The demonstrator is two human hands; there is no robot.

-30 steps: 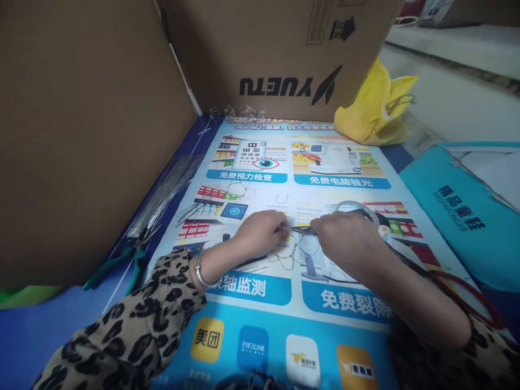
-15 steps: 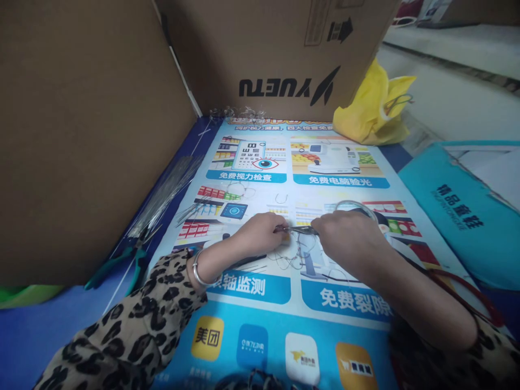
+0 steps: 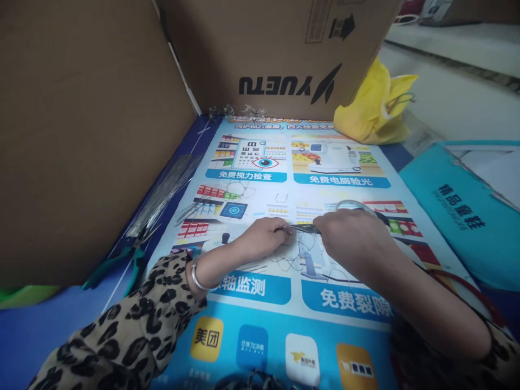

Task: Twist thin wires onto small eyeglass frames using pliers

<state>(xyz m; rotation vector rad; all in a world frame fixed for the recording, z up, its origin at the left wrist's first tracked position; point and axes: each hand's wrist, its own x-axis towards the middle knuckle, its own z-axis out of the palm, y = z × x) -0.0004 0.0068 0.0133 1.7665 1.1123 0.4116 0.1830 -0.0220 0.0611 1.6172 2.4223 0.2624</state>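
My right hand is closed around a pair of pliers, whose slim metal jaws point left. The jaw tips meet the fingertips of my left hand, which is pinched closed. What the left fingers hold is too small and hidden to make out. Thin bent wires lie in loose loops on the poster below and between the hands. A small U-shaped wire rests farther up on the printed poster.
At left, a bundle of straight wires lies by green-handled pliers. Cardboard panels stand at the left and back, with wire pieces at their foot. A yellow bag and a turquoise box are on the right.
Both hands have shifted very slightly to the right, and the pliers with them. My left fingers remain pinched at the jaw tips.
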